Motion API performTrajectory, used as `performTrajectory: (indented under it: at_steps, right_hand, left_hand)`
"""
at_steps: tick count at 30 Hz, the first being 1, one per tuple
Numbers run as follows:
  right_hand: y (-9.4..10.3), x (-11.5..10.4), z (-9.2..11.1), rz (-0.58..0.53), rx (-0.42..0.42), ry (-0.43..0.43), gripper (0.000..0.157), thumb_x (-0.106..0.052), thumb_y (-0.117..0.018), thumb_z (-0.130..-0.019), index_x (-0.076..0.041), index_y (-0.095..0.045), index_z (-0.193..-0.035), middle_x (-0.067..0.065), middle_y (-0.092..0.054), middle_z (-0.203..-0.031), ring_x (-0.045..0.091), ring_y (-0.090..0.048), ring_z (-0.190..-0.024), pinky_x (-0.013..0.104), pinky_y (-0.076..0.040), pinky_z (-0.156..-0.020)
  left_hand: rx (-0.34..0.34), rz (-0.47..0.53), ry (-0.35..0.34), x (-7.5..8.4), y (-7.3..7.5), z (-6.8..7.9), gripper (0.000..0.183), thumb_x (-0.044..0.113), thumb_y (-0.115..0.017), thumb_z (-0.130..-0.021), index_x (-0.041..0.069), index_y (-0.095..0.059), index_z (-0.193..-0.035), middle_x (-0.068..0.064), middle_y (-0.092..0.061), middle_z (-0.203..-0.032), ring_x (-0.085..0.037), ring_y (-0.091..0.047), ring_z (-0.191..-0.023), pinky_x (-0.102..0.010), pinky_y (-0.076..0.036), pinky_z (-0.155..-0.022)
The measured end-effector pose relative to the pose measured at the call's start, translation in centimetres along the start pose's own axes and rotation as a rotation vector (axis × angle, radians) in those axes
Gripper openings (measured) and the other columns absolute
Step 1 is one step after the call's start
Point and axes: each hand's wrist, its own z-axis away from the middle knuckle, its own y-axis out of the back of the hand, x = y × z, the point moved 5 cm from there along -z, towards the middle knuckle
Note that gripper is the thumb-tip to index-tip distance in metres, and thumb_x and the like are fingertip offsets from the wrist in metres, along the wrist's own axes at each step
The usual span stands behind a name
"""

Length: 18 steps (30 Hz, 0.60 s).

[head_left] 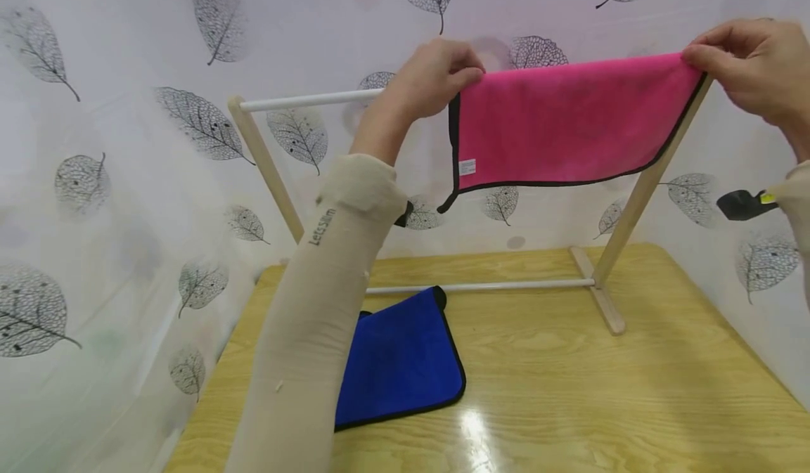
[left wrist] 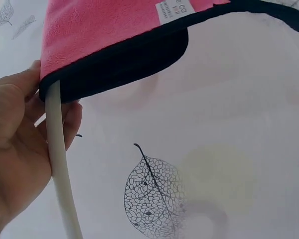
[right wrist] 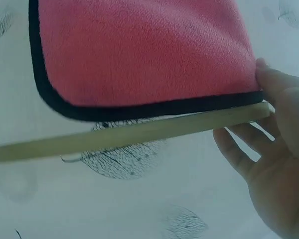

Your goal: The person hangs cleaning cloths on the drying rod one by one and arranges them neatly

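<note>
A pink towel (head_left: 563,121) with black edging hangs folded over the top rail (head_left: 310,100) of a wooden rack. My left hand (head_left: 433,76) pinches its fold at the left end; the left wrist view shows the rail (left wrist: 62,174) running out from under the cloth past the fingers. At the other end, my right hand (head_left: 759,65) pinches the fold beside the top of the wooden post (right wrist: 199,124). A white label (head_left: 467,167) shows near the towel's lower left corner, where a black loop (head_left: 448,201) dangles.
On the wooden table (head_left: 538,389) lies a blue towel (head_left: 401,367) with black edging, partly hidden by my left sleeve (head_left: 304,318). The rack's right foot (head_left: 607,311) and white lower bar (head_left: 506,286) stand behind it. Leaf-patterned sheeting (head_left: 126,248) surrounds the table.
</note>
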Motion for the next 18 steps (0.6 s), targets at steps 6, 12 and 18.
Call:
performTrajectory:
  at_steps: [6,12,18]
  right_hand:
    - [0.24,-0.03,0.41,0.098,-0.073,-0.04,0.035,-0.015,-0.062,-0.104,-0.016,-0.068,-0.139,-0.026,-0.05,-0.111,-0.002,-0.039,-0.106,0.022,-0.029,-0.11]
    - [0.4,0.35,0.41,0.042,-0.068,0.011,0.035,-0.01,-0.059,-0.105,-0.028,-0.068,-0.134,-0.021,-0.053,-0.094,0.0,-0.042,-0.1,0.026,-0.023,-0.113]
    - [0.49,-0.29,0.09,0.241,-0.045,0.089,0.029,-0.02,-0.058,-0.107,-0.006,-0.072,-0.128,-0.038,-0.048,-0.088,-0.01,-0.042,-0.085,0.013,-0.031,-0.091]
  left_hand:
    - [0.006,-0.062,-0.014,0.12,-0.01,0.3,0.034,0.034,-0.066,-0.102,0.018,-0.073,-0.131,0.001,-0.058,-0.123,-0.009,-0.048,-0.105,-0.021,-0.043,-0.085]
    - [0.016,0.066,0.006,-0.2,-0.11,0.27,0.033,0.026,-0.071,-0.1,0.015,-0.072,-0.132,-0.001,-0.069,-0.115,-0.009,-0.058,-0.103,-0.021,-0.046,-0.087]
    - [0.008,0.018,-0.004,-0.2,0.11,0.39,0.031,0.03,-0.065,-0.104,0.017,-0.073,-0.131,0.003,-0.073,-0.122,-0.007,-0.059,-0.108,-0.018,-0.045,-0.092]
